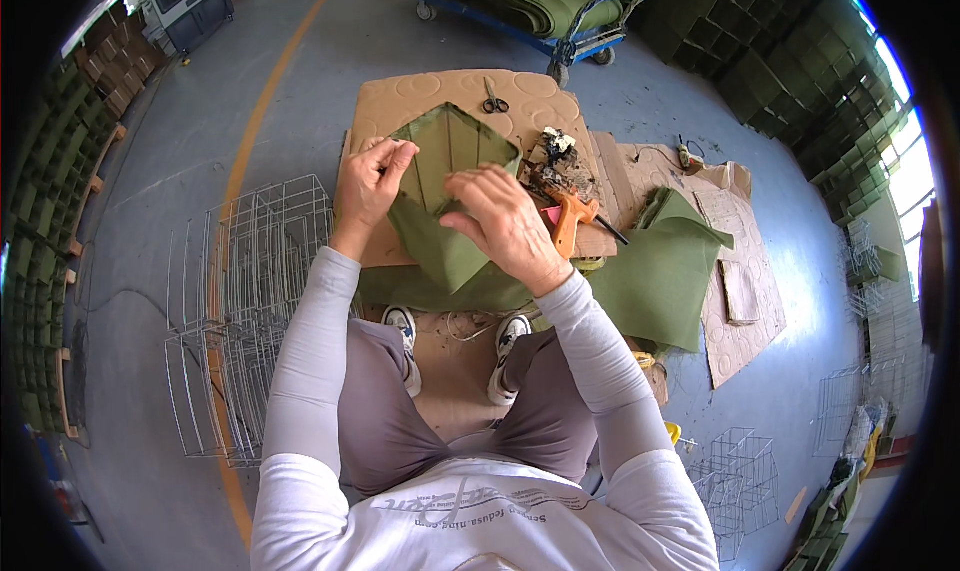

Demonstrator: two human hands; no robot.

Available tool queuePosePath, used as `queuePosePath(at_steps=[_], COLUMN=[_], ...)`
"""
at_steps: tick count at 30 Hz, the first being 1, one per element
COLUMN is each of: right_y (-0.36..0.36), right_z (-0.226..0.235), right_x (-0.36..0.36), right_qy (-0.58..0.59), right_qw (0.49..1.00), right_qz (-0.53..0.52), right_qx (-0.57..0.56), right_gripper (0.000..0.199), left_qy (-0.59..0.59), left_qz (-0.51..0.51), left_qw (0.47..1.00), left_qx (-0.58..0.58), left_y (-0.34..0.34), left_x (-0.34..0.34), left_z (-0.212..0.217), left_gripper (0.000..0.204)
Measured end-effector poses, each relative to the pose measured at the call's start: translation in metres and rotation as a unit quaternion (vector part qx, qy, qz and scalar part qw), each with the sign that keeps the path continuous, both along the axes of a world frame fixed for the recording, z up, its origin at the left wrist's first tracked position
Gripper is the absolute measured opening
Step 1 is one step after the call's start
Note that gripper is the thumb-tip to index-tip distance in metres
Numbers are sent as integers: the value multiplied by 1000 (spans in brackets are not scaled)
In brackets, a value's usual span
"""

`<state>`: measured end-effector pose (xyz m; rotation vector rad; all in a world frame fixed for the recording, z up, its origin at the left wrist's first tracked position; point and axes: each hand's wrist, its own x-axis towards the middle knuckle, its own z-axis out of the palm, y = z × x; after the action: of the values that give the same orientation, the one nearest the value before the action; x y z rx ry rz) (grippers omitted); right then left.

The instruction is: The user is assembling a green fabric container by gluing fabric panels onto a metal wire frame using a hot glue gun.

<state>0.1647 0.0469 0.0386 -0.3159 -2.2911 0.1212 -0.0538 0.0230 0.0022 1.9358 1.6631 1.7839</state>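
Note:
A folded piece of green felt (447,151) lies on a cardboard-covered work surface (420,96) in front of me. My left hand (368,183) pinches its left edge, fingers curled on the fabric. My right hand (505,223) presses down on the felt's middle, gripping a fold. More green felt (450,261) hangs from the surface toward my knees. An orange glue gun (572,221) rests just right of my right hand. A pair of scissors (494,99) lies at the far side of the cardboard.
White wire racks (245,301) lie on the floor to my left. Green felt pieces (670,271) and cardboard sheets (740,271) spread out on my right. A blue cart (540,21) loaded with green felt stands behind. More wire frames (740,471) sit at lower right.

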Motion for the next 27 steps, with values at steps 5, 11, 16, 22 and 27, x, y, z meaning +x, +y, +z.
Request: queuePosePath(at_steps=[5, 11, 16, 22, 27], right_y=[6, -3, 13, 38, 45], right_z=[-20, -19, 6, -6, -11], right_x=[-3, 1, 9, 38, 25], right_qy=[23, 6, 92, 41, 18], right_qw=[997, 1000, 994, 992, 991], right_qz=[37, -25, -7, 9, 27], right_qx=[59, -5, 51, -117, -128], right_gripper=[28, 27, 28, 29, 35], left_qy=[-83, 210, 158, 232, 350], left_qz=[-34, -47, -67, -68, 60], left_qw=[993, 974, 974, 949, 920], left_qx=[-77, -76, -148, -202, -165], left_y=[-10, -53, -46, -30, -29], left_x=[4, 50, 9, -32, -44], left_z=[19, 29, 32, 35, 47], left_gripper=[27, 55, 45, 28, 33])
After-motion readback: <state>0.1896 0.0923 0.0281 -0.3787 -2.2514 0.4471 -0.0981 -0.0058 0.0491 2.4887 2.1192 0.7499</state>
